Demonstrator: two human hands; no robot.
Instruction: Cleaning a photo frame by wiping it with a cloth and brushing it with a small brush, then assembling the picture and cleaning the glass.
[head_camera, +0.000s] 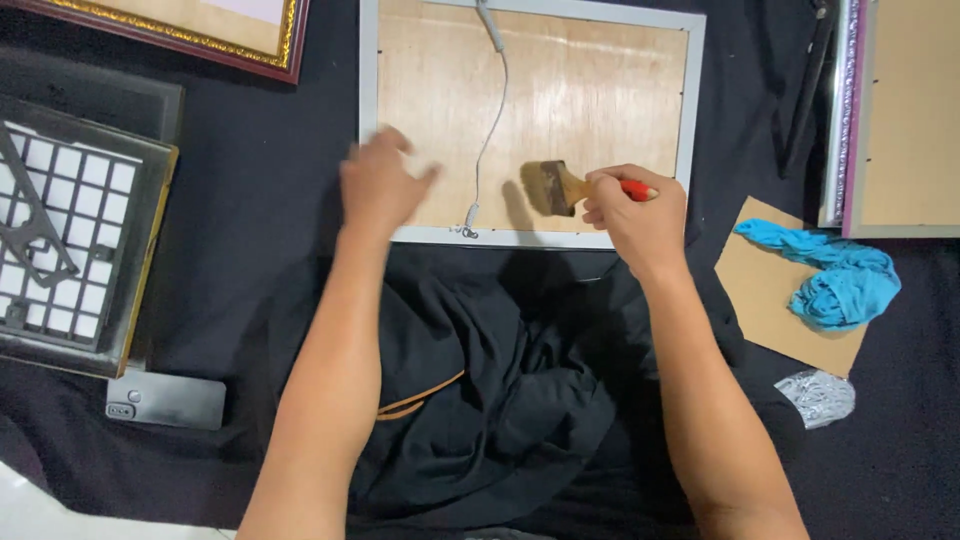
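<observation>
the right hand (640, 215) is closed around the red handle of a paintbrush (565, 187), whose bristles rest on the plywood back of a grey picture frame (690, 110) lying face down on the black-covered worktop (270, 240). the left hand (380, 185) is open and blurred, fingers spread over the frame's lower left corner. a thin hanging cord (492, 130) runs down the plywood. a blue rag (840, 280) lies on a cardboard piece (765, 290) at the right.
</observation>
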